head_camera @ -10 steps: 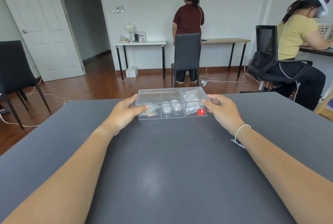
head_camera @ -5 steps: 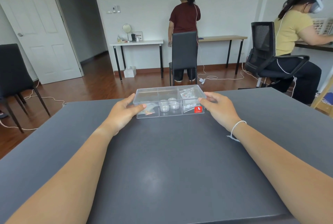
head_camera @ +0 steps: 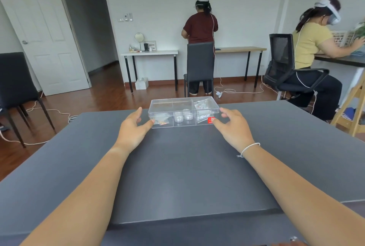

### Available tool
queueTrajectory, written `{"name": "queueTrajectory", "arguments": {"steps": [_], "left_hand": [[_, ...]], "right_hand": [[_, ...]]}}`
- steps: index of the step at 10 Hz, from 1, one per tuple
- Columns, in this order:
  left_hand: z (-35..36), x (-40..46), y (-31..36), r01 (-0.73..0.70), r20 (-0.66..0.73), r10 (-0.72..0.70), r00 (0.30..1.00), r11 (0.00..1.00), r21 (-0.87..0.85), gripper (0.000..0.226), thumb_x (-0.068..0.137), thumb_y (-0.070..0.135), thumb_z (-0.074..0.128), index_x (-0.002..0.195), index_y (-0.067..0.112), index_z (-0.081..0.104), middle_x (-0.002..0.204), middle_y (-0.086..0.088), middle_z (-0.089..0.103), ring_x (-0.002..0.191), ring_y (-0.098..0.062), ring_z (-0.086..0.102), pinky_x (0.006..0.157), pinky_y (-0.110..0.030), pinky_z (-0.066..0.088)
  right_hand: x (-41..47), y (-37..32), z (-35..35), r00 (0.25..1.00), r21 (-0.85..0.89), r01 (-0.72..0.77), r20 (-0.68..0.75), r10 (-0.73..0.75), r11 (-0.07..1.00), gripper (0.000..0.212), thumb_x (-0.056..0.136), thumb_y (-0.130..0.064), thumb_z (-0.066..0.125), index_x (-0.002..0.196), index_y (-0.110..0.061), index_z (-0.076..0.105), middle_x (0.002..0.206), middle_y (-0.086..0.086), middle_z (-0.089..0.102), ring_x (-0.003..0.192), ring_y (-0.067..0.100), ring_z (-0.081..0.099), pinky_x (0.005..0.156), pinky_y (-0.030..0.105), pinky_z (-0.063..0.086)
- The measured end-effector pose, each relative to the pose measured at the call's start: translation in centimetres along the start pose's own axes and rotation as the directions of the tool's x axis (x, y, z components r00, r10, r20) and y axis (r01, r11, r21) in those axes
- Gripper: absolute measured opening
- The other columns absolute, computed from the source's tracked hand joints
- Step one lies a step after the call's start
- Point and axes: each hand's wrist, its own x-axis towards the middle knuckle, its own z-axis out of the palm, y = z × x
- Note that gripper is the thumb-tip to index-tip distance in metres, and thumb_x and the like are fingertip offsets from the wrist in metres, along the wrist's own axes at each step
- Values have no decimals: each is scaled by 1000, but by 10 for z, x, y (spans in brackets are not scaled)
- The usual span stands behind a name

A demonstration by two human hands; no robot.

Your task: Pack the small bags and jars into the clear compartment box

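The clear compartment box (head_camera: 183, 105) rests with its lid down near the far edge of the dark grey table (head_camera: 177, 166). Small bags (head_camera: 161, 120) lie in its left compartment, round clear jars (head_camera: 184, 116) in the middle, more small bags (head_camera: 203, 111) on the right. A red sticker (head_camera: 211, 120) marks its front right corner. My left hand (head_camera: 133, 129) hovers beside the box's left end, fingers spread, thumb tip close to the front corner. My right hand (head_camera: 233, 125) hovers beside the right end, fingers spread, holding nothing.
Beyond the table's far edge stands a black chair (head_camera: 200, 65) with a person behind it at a wall desk. A second person sits in an office chair (head_camera: 284, 71) at the right. A wooden frame (head_camera: 353, 107) stands at the table's right corner.
Both hands have let go of the box and drawn slightly back and outward, fingers now spread. The box stays on the table.
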Motion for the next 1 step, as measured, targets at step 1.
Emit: {"name": "queueTrajectory", "arguments": {"steps": [1], "left_hand": [[-1,-9,1,-34,-3,35,999,996,86,68,81,31,63,140,18,32,150,-2,33,136,-19,34,113,-35,27]], "right_hand": [[-10,-4,-4,999,-58,27,42,-25,998,46,82,-38,59,124,-21,53,119,2,53,99,21,56,86,29,42]]}}
